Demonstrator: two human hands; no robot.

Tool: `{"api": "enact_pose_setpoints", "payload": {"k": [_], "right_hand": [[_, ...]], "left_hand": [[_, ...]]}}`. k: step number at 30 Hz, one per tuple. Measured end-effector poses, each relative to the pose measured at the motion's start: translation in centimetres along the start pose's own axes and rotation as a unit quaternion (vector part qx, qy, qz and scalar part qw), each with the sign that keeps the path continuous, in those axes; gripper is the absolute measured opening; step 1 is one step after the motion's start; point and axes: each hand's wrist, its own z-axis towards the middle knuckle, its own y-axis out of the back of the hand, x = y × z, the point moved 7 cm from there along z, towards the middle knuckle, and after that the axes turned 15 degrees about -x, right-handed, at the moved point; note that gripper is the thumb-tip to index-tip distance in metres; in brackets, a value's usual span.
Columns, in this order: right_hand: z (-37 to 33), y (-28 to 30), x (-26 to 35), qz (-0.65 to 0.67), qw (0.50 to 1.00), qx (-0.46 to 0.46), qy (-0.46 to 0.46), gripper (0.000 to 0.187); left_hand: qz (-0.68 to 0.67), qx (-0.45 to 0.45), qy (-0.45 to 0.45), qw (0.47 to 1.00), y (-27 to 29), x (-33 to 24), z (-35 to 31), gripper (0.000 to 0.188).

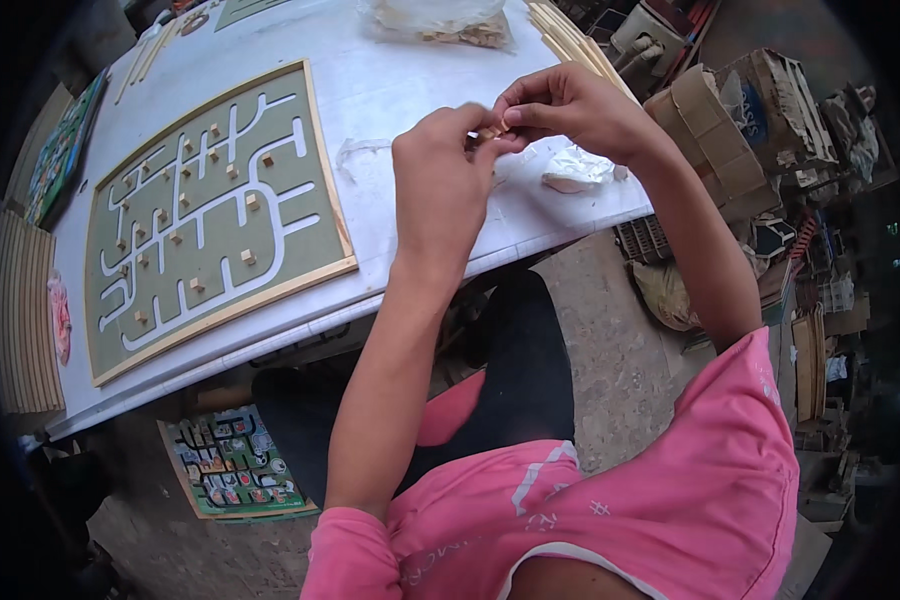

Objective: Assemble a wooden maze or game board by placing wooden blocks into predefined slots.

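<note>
My left hand point(442, 180) and my right hand point(573, 108) meet above the right part of the white table. Both are closed, fingertips pinched together around something small and pale brown, mostly hidden by the fingers. Just beyond my right wrist's near side lies a crumpled white plastic packet point(578, 168). A thin clear plastic scrap point(360, 150) rests left of my left hand. Farther left is a green board with a wooden frame point(226, 322) and pale winding grooves. Several small wooden blocks point(252, 201) stand on it.
A clear bag of small wooden pieces point(475, 30) lies at the table's far side, near long wooden strips point(580, 45). Stacked strips point(20, 310) and a pink bag point(60, 318) are at left. A printed board point(235, 465) sits below the table; a cardboard box point(705, 140) stands right.
</note>
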Motion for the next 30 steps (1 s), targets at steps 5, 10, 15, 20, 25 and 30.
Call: {"api": "enact_pose_setpoints", "payload": {"k": [5, 10, 15, 20, 25, 30], "right_hand": [[-0.3, 0.6, -2.2, 0.014, 1.0, -0.002, -0.022, 0.016], [-0.3, 2.0, -2.3, 0.016, 1.0, -0.016, 0.001, 0.017], [-0.6, 3.1, -2.2, -0.001, 0.999, -0.035, 0.007, 0.019], [-0.6, 3.7, -2.7, 0.068, 0.997, 0.023, -0.04, 0.024], [0.0, 3.9, -2.9, 0.071, 0.989, 0.097, -0.087, 0.024], [-0.4, 3.6, -2.9, 0.133, 0.975, 0.14, -0.112, 0.022]], "left_hand": [[0.032, -0.009, -0.032, 0.999, -1.1, 0.6, -0.3, 0.014], [0.001, -0.036, -0.05, 0.998, -2.0, 0.5, -0.6, 0.013], [0.01, -0.06, -0.088, 0.994, -2.7, -0.2, -0.9, 0.013], [0.0, -0.035, -0.043, 0.998, -3.3, -0.2, -1.1, 0.011], [-0.025, -0.016, -0.042, 0.999, -3.2, -0.5, -1.2, 0.011], [-0.049, -0.028, -0.055, 0.997, -2.7, -1.4, -1.3, 0.009]]}}
